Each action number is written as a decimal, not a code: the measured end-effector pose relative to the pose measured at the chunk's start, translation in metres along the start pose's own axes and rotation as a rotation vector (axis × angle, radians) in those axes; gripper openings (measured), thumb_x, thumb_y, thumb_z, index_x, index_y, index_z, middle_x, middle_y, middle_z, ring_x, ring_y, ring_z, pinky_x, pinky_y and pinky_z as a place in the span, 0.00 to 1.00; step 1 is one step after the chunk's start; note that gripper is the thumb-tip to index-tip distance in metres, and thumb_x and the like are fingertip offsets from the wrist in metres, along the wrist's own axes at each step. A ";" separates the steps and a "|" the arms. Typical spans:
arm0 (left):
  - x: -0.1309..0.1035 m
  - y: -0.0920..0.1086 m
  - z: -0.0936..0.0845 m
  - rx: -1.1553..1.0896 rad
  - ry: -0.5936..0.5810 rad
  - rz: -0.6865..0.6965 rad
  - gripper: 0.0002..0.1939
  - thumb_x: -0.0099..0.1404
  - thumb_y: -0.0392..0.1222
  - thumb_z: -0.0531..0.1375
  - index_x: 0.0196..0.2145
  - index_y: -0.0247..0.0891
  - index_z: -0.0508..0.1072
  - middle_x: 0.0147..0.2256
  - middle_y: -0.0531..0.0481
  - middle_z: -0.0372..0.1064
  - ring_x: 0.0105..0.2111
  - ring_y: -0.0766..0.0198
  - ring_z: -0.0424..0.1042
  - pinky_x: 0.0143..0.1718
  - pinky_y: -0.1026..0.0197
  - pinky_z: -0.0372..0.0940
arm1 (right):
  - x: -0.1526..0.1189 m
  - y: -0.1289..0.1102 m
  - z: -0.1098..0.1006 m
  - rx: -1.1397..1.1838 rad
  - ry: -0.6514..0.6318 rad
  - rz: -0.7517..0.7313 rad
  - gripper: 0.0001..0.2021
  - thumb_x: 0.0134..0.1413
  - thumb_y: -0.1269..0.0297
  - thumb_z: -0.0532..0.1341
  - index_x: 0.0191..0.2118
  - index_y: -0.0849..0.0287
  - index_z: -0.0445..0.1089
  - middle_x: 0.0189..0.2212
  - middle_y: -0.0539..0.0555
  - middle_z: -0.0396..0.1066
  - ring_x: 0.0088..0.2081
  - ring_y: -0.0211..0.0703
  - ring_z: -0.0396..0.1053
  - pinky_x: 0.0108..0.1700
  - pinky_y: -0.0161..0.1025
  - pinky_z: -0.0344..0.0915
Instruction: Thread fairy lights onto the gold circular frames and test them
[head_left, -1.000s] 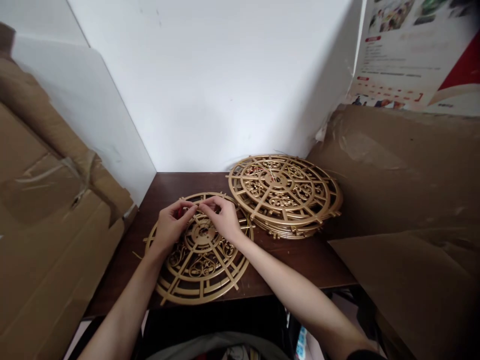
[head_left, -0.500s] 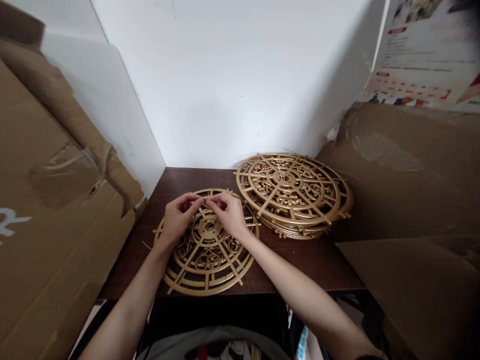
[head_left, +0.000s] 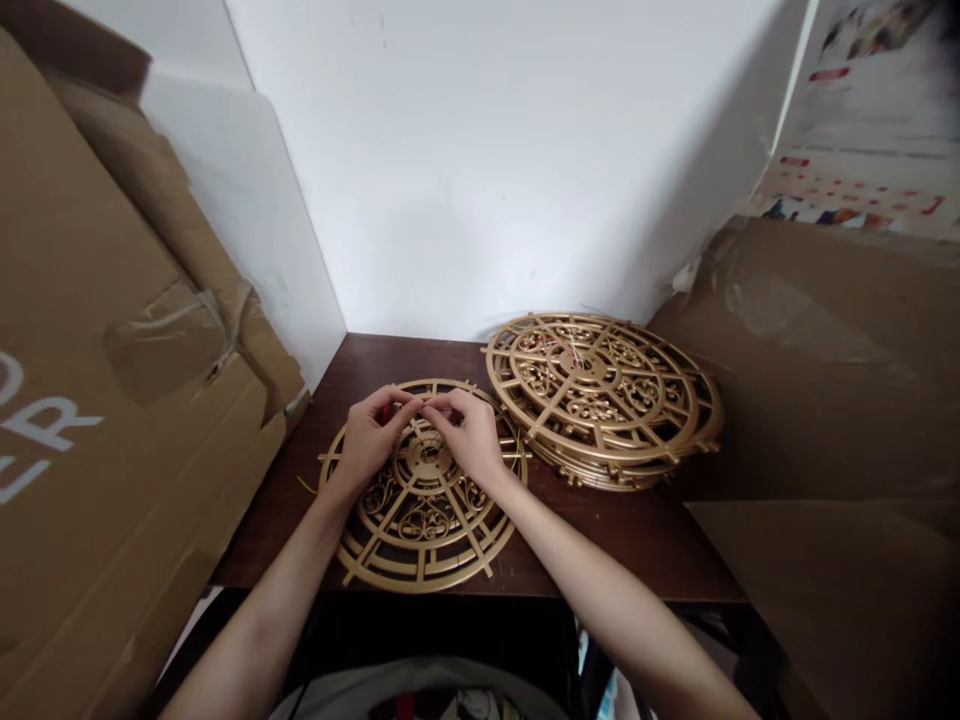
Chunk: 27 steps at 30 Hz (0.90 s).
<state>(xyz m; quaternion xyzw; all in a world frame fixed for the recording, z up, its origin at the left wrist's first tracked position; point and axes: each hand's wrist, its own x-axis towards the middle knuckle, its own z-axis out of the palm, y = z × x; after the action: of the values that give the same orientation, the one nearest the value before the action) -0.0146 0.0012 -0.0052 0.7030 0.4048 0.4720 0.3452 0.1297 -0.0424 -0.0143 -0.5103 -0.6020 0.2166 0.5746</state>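
Observation:
A round gold openwork frame, patterned with spokes and scrolls, lies flat on the dark brown table. My left hand is closed in a pinch over its far part, and something small and red shows inside the curled fingers. Opposite it, my right hand pinches with thumb and forefinger. The fingertips of both hands meet above the frame's far spokes; whatever is between them is too small to make out. Thin yellow wire ends stick out at the frame's left edge, with more at its right.
Right of my hands, a stack of similar gold round frames leans slightly, with loose wires on top. Cardboard walls in the left side and more cardboard the right. A white panel rises behind the table.
My fingertips have come closer together above the frame. The whole view has shifted a little, so everything sits slightly further right. The gold frame stays on the table.

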 end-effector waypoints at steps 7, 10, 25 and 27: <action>0.000 -0.001 -0.001 0.035 0.003 0.064 0.11 0.59 0.47 0.62 0.28 0.37 0.76 0.20 0.56 0.61 0.22 0.69 0.56 0.25 0.65 0.52 | 0.000 0.003 0.001 0.034 0.029 0.039 0.06 0.52 0.64 0.63 0.31 0.59 0.76 0.27 0.52 0.73 0.27 0.39 0.66 0.30 0.34 0.61; -0.001 -0.001 0.000 0.022 -0.003 0.069 0.10 0.58 0.47 0.63 0.28 0.37 0.76 0.21 0.56 0.62 0.22 0.69 0.55 0.25 0.65 0.52 | 0.000 0.002 0.002 0.047 0.042 0.045 0.07 0.53 0.63 0.63 0.31 0.60 0.76 0.28 0.52 0.74 0.27 0.38 0.66 0.30 0.34 0.62; 0.000 0.001 -0.004 0.035 -0.004 0.069 0.11 0.59 0.48 0.61 0.28 0.36 0.75 0.20 0.57 0.59 0.22 0.69 0.55 0.24 0.66 0.51 | 0.004 0.003 0.005 0.279 0.051 0.155 0.10 0.49 0.58 0.64 0.30 0.61 0.75 0.27 0.53 0.75 0.29 0.40 0.70 0.33 0.36 0.66; 0.000 0.001 -0.003 0.025 0.016 0.058 0.11 0.58 0.47 0.62 0.28 0.36 0.75 0.20 0.57 0.59 0.22 0.70 0.54 0.23 0.66 0.51 | 0.003 0.003 0.004 0.235 0.044 0.139 0.10 0.49 0.58 0.64 0.31 0.61 0.75 0.28 0.53 0.75 0.28 0.39 0.69 0.32 0.35 0.65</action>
<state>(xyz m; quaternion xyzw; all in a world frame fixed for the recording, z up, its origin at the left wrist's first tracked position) -0.0172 0.0014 -0.0028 0.7149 0.3927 0.4824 0.3194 0.1274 -0.0369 -0.0162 -0.4846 -0.5228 0.3139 0.6272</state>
